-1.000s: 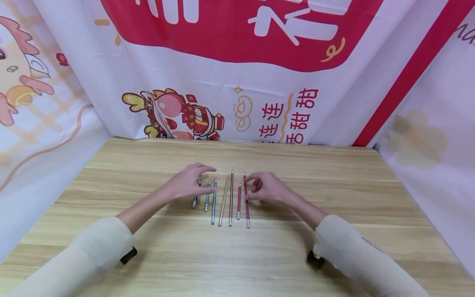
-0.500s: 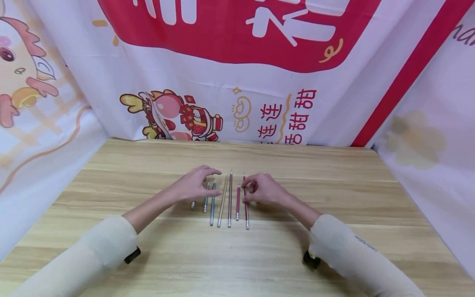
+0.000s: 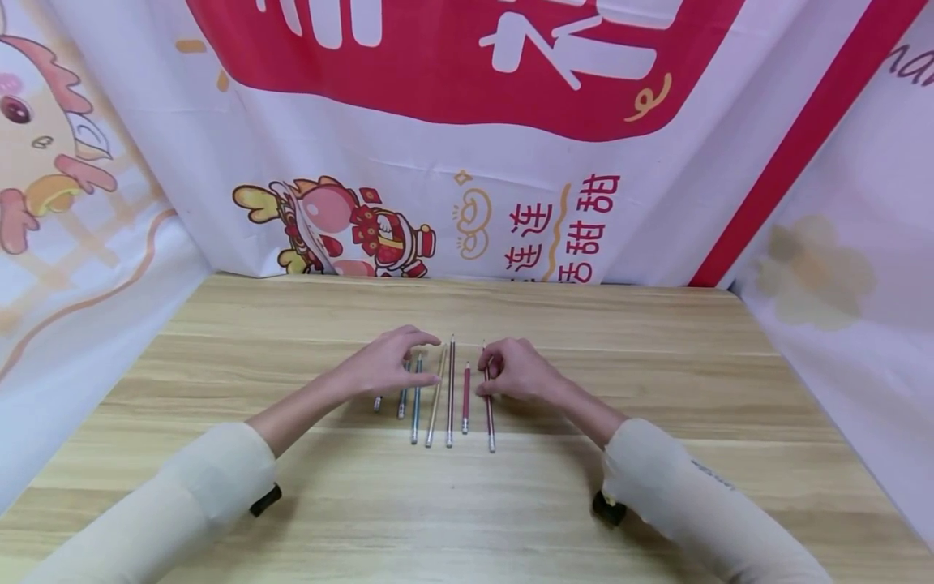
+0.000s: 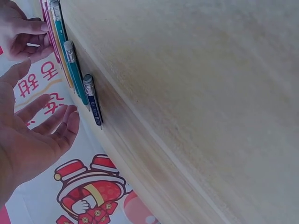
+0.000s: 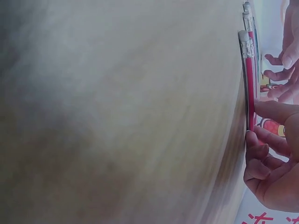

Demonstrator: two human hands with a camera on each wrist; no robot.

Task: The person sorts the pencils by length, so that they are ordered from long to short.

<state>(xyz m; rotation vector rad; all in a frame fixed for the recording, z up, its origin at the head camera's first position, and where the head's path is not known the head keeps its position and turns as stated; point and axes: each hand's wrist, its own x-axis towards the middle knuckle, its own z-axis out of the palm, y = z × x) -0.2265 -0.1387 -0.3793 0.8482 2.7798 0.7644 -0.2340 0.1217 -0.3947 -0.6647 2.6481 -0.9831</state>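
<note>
A loose row of pencils lies on the table. My right hand pinches the rightmost one, a long red pencil, between thumb and fingers. Left of it lie a shorter red pencil, a long dark maroon pencil and a pale yellow pencil. Then come a long teal pencil and a short teal one. My left hand hovers over the left pencils, thumb and fingers spread and holding nothing. It partly hides the short navy pencil, which shows in the left wrist view.
The wooden table ends at a printed red and white cloth hanging behind. Cloth also hangs along both sides. The erasers point toward me. A small black object sits under the right sleeve, another under the left.
My left hand has shifted right, over more of the left pencils. The long red pencil has moved slightly right, away from the shorter red one, with my right hand on it.
</note>
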